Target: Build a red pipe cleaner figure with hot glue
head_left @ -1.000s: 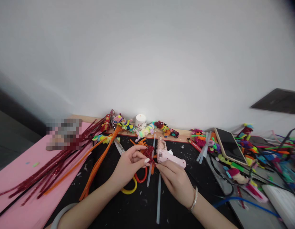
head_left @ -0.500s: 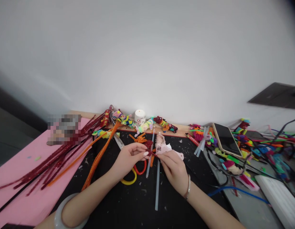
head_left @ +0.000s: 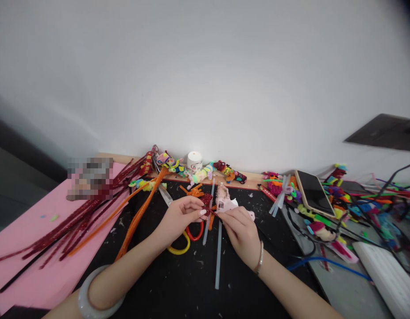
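Note:
My left hand (head_left: pixel 183 217) grips a small coiled piece of dark red glittery pipe cleaner (head_left: pixel 207 200) between thumb and fingers. Closed in a pinch, my right hand (head_left: pixel 240 232) holds the thin end of the same red pipe cleaner. Just behind my right hand lies a pale pink glue gun (head_left: pixel 223 195), partly hidden by the fingers. A translucent glue stick (head_left: pixel 218 261) sticks out toward me below the hands, and another glue stick (head_left: pixel 205 235) lies beside it. Scissors (head_left: pixel 180 249) with red and yellow handles rest under my left hand. Short orange pipe cleaner pieces (head_left: pixel 193 191) are just beyond.
Red pipe cleaners (head_left: pixel 82 212) and orange ones (head_left: pixel 137 221) lie to the left on pink paper (head_left: pixel 22 248). Colourful pipe cleaner figures (head_left: pixel 231 172) and a white cup-like container (head_left: pixel 195 161) line the wall. A phone (head_left: pixel 314 192) and a white power strip (head_left: pixel 384 279) are right.
Both hands stay in nearly the same place, still holding the red pipe cleaner. The view shifts only slightly.

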A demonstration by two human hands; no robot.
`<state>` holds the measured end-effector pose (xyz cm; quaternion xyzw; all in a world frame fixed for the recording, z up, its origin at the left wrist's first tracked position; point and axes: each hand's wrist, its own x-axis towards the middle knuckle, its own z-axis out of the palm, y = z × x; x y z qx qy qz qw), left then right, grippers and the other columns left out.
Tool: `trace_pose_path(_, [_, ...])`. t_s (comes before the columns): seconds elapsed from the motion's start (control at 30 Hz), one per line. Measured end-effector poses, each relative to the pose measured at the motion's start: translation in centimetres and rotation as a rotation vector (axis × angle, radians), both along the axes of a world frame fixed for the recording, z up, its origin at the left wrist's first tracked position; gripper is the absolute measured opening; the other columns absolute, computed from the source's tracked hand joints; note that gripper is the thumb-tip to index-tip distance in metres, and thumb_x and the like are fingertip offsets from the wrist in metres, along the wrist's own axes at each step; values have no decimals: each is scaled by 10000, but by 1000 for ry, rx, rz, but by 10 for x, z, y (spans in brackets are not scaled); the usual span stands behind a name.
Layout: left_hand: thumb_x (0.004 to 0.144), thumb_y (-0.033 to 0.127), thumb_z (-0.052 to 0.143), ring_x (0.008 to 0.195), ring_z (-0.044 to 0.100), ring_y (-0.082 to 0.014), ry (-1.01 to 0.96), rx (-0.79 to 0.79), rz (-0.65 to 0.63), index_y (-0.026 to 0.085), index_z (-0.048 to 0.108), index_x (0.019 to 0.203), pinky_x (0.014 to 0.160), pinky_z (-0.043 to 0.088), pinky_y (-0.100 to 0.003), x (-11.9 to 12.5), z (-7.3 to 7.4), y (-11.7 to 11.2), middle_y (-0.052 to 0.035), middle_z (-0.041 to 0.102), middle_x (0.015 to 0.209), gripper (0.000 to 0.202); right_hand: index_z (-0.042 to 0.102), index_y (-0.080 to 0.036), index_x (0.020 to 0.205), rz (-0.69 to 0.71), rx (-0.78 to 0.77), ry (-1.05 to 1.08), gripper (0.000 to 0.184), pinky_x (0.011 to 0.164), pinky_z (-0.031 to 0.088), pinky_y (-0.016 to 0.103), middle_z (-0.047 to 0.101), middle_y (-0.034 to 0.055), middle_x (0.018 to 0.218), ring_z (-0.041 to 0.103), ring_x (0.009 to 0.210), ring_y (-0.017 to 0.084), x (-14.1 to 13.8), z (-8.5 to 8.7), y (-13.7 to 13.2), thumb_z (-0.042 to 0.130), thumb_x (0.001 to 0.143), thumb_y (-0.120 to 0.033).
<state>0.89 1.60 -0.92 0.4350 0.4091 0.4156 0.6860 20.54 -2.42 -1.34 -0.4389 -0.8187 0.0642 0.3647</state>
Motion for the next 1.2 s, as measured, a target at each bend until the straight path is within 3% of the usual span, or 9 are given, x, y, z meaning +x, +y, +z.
trace_pose_path(0.73, [665, 213, 744, 636, 674, -110, -30, -36, -21, 135, 624, 808, 627, 541, -199, -1, -1, 0, 14, 674, 694, 203, 612, -172, 1090, 46, -36, -10, 267, 695, 486, 331, 629, 89, 896, 529, 808, 199, 1, -5, 1, 465, 887, -82])
trace_pose_path(1.2, [679, 198, 737, 651, 672, -103, -53, -25, -19, 141, 621, 806, 630, 536, -185, -1, 0, -2, 15, 678, 709, 181, 604, -152, 1085, 53, -54, 23, 258, 769, 514, 302, 630, 98, 927, 590, 866, 186, -1, -5, -2, 457, 885, -81])
